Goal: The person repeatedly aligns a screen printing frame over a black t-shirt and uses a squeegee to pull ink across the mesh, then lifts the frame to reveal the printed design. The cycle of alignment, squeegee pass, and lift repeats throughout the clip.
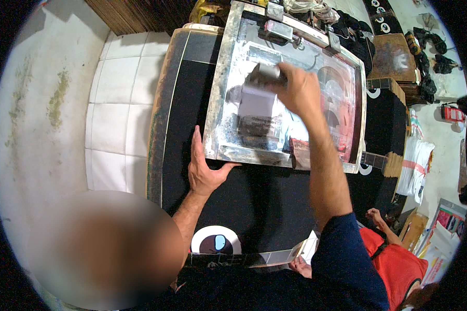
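A screen printing frame (219,106) with pale, worn edges lies tilted over a long black printing table (213,202). My left hand (205,173) holds the frame's near left corner, with fingers stretched along its left side and thumb along its near edge. Over the mesh, my right hand (301,90) is closed around a grey squeegee (266,76), slightly blurred by motion. Below the squeegee, a pale rectangular design with small lettering (257,111) shows in the mesh. Reddish ink and round shapes mark the mesh's right part (337,103). Metal clamps (279,31) sit at the frame's far side.
A white round print (216,241) lies near the table's front edge. Someone in red (394,254) stands at the lower right. Another hand (301,266) is beside white paper (307,248). Stacked white cloths (416,166) lie right; white tiles (111,124) run along the left.
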Action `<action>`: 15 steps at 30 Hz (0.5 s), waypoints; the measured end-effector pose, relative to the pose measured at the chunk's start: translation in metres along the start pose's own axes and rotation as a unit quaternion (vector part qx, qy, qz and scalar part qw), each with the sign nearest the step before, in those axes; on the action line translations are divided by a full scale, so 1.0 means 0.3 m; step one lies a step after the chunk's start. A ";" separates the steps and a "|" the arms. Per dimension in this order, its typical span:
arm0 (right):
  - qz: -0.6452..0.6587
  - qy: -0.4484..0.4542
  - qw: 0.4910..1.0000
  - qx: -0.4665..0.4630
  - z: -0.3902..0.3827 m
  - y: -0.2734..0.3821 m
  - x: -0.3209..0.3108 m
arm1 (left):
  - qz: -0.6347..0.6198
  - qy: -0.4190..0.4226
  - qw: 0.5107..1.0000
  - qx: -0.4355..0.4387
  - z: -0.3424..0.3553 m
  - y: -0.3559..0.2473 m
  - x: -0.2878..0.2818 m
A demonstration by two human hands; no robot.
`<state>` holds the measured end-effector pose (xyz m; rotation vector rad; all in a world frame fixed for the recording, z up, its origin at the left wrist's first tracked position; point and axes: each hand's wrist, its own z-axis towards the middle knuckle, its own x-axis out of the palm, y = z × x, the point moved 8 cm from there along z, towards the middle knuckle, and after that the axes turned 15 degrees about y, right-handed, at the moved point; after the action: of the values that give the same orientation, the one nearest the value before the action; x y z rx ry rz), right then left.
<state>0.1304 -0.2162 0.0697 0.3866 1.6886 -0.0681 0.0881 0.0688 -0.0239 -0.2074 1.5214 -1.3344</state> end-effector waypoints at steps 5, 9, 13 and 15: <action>-0.065 0.017 0.997 0.035 0.364 -0.140 -0.075 | 0.011 0.035 0.998 -0.043 0.004 0.023 0.027; -0.107 -0.019 0.994 0.024 0.452 -0.204 -0.083 | 0.071 0.015 0.997 -0.004 0.008 -0.004 0.018; 0.003 -0.131 0.990 -0.056 0.156 -0.260 -0.165 | 0.064 0.018 0.998 0.006 0.013 -0.014 0.017; 0.095 -0.021 0.989 -0.112 -0.111 -0.233 -0.098 | 0.060 0.022 0.998 -0.001 0.013 -0.011 0.019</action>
<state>0.0816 -0.2794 0.0914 0.3710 1.5906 0.2501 0.0872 0.0613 -0.0238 -0.0866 1.5481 -1.2499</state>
